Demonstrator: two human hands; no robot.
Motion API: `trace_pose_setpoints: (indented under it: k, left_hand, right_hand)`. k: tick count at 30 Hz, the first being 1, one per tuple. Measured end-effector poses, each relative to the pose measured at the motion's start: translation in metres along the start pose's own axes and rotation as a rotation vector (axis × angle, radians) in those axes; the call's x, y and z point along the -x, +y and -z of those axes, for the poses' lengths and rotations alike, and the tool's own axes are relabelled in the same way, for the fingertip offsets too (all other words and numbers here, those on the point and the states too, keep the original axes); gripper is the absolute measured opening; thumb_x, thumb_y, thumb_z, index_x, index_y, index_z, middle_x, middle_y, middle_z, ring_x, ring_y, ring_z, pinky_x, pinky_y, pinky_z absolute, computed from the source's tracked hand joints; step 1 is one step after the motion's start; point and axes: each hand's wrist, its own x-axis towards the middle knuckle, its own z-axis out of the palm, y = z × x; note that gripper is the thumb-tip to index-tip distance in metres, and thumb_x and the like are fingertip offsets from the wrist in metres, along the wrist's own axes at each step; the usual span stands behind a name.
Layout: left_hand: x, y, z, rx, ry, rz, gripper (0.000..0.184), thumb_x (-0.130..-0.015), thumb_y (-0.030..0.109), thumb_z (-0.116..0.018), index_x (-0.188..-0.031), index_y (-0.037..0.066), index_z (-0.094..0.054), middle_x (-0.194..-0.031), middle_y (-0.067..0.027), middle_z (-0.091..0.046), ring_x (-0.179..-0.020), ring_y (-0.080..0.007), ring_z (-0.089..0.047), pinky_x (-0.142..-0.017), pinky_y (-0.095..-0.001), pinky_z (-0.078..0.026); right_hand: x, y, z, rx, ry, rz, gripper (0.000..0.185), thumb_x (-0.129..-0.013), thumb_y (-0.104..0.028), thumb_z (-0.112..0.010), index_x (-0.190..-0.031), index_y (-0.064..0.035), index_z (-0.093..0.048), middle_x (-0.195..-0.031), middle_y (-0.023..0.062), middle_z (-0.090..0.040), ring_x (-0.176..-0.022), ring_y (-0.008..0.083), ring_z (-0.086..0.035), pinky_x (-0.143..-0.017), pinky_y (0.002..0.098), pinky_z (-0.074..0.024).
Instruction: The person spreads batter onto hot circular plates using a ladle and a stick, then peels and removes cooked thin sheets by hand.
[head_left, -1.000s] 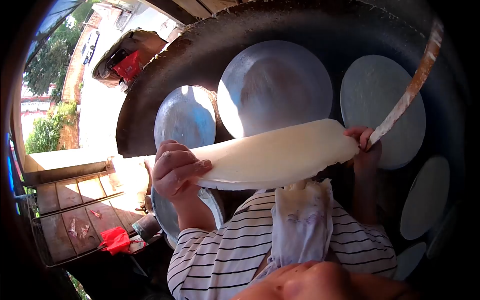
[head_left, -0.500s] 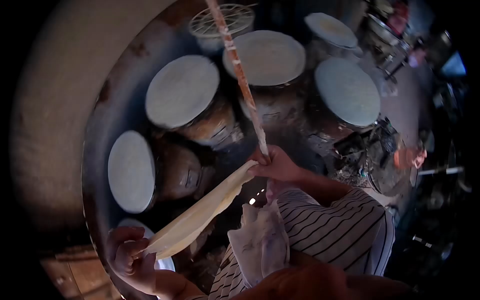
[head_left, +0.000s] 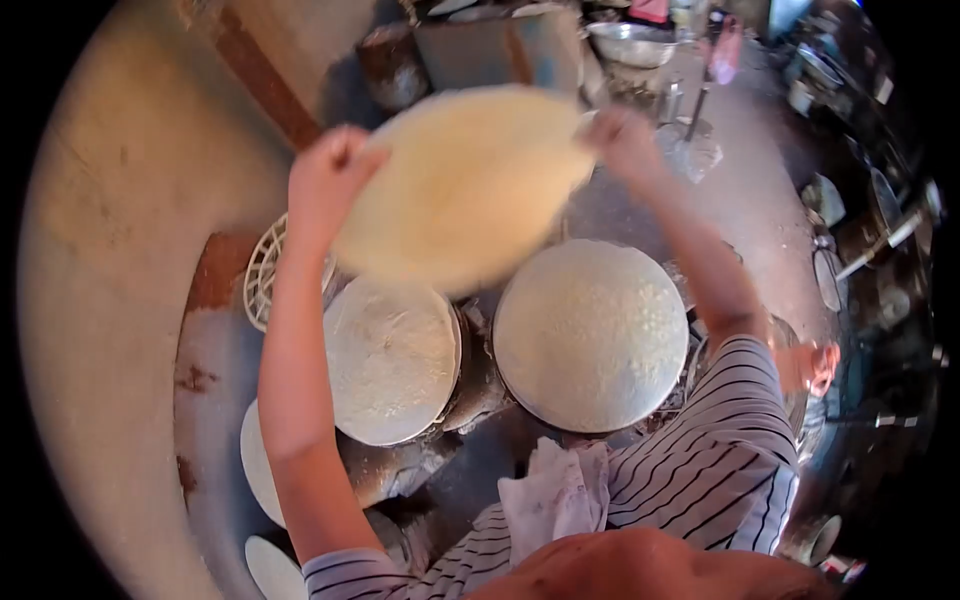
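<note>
A thin pale round sheet [head_left: 465, 185] hangs stretched between my two hands, blurred by motion. My left hand [head_left: 338, 175] pinches its left edge, and my right hand [head_left: 618, 140] grips its upper right edge. Below the sheet are two round covered pans: one on the left [head_left: 390, 360] with a wrinkled pale surface, and a larger one on the right [head_left: 592, 335] with a speckled surface. The stick is not visible in my right hand.
A white round rack [head_left: 264, 275] stands left of the pans. More pale discs [head_left: 272, 568] lie at the lower left. At the back are a dark bucket [head_left: 392, 65] and a metal basin [head_left: 632, 45]. Part of another person [head_left: 822, 368] shows at the right.
The view has swung round to other pans. Both arms have reached forward and up, and the sheet, narrow and hanging before, is now spread wide. The stick has gone from sight.
</note>
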Motion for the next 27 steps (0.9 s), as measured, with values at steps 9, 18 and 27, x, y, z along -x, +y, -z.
trace_pose_setpoints:
  k: [9,18,27]
  left_hand:
    - [-0.075,-0.203,-0.204,-0.526,0.080,-0.341,0.008,-0.073,0.005,-0.061,-0.081,0.008,-0.061,-0.091,-0.0082,-0.064,-0.092,-0.0299,-0.058,-0.078,-0.0394,-0.048]
    - [-0.033,-0.304,-0.281,-0.496,-0.113,-0.157,0.018,-0.073,0.005,-0.062,-0.090,0.009,-0.066,-0.102,-0.0090,-0.062,-0.101,-0.0299,-0.056,-0.085,-0.0391,-0.047]
    - [0.159,-0.141,-0.203,0.598,-0.582,0.573,0.036,-0.091,0.022,-0.058,-0.125,0.012,-0.055,-0.117,-0.0075,-0.060,-0.110,-0.0217,-0.054,-0.094,-0.0369,-0.041]
  right_hand:
    - [-0.098,0.203,-0.068,-0.510,-0.084,-0.422,0.011,-0.080,0.008,-0.055,-0.081,-0.0023,-0.052,-0.102,0.0164,-0.066,-0.099,0.0222,-0.063,-0.083,0.0308,-0.0499]
    - [-0.041,0.312,-0.136,-0.473,-0.058,-0.610,0.006,-0.079,0.005,-0.059,-0.084,0.0034,-0.064,-0.093,0.0121,-0.069,-0.089,0.0181,-0.064,-0.081,0.0288,-0.0486]
    - [-0.039,0.299,-0.094,-0.155,-0.190,-0.669,0.034,-0.084,-0.020,-0.053,-0.114,-0.0068,-0.063,-0.108,0.0061,-0.064,-0.103,0.0184,-0.055,-0.092,0.0324,-0.0402]
